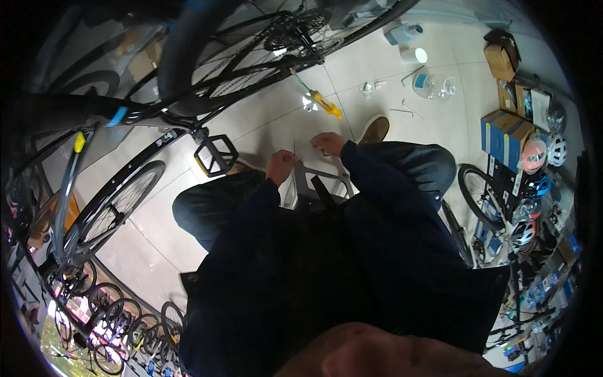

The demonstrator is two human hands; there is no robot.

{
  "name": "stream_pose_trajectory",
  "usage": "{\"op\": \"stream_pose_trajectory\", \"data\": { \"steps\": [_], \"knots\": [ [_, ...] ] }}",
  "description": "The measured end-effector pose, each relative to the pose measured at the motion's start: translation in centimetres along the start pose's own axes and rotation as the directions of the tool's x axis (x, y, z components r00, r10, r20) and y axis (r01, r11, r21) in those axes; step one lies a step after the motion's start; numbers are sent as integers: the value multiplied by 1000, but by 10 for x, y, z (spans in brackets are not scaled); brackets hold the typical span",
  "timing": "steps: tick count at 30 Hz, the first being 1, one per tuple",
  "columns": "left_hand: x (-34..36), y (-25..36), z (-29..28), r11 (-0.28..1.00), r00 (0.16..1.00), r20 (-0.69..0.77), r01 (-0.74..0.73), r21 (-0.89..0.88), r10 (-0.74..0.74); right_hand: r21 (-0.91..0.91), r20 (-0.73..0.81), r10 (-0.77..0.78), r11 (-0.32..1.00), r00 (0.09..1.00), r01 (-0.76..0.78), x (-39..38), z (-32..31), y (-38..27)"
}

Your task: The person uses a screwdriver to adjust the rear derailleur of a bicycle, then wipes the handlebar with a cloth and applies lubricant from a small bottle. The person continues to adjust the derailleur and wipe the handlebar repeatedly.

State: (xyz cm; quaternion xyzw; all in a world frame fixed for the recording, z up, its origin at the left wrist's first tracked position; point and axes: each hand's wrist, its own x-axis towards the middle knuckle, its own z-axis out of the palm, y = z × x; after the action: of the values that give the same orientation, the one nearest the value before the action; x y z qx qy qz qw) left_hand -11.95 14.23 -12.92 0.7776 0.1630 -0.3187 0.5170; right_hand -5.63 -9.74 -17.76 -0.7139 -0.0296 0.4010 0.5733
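Both my hands are in front of my lap, a short way apart, above the pale tiled floor. My left hand [281, 167] is closed in a pinch, with a thin line showing just above its fingertips; what it grips is too small to name. My right hand [329, 144] is a little farther forward, its fingers curled together at the tips around something I cannot make out. Ahead of them, a yellow-handled screwdriver [325, 105] hangs at a slant by the bicycle's [276, 66] rear end. The bicycle's black pedal [213, 154] is to the left of my left hand.
Hex keys [408, 112], small clear parts [369, 88], a clear plastic bottle [432, 86], a white cup [414, 56] and a grey container [402, 34] lie ahead right. Boxes [502, 135] and helmets [557, 151] line the right side. A grey frame [303, 180] stands between my knees.
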Motion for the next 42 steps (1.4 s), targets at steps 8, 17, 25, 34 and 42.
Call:
{"op": "stream_pose_trajectory", "data": {
  "steps": [8, 17, 25, 34, 42],
  "knots": [
    [34, 2, 36, 929, 974, -161, -90, 358, 157, 375, -77, 220, 910, 972, -176, 30, 43, 8],
    [59, -35, 50, 903, 898, -298, -198, 382, 323, -73, -437, 107, 985, 893, -154, 12, 20, 60],
    [169, -37, 84, 837, 866, -282, -240, 491, 413, 109, -327, 111, 991, 939, -79, -23, 14, 79],
    [226, -43, 109, 747, 923, -169, -162, 645, 346, -60, -290, 387, 905, 875, -420, -52, 2, 54],
    [245, -51, 123, 683, 919, -176, -125, 719, 353, -297, -322, 283, 876, 903, -380, -45, 0, 63]
  ]
}}
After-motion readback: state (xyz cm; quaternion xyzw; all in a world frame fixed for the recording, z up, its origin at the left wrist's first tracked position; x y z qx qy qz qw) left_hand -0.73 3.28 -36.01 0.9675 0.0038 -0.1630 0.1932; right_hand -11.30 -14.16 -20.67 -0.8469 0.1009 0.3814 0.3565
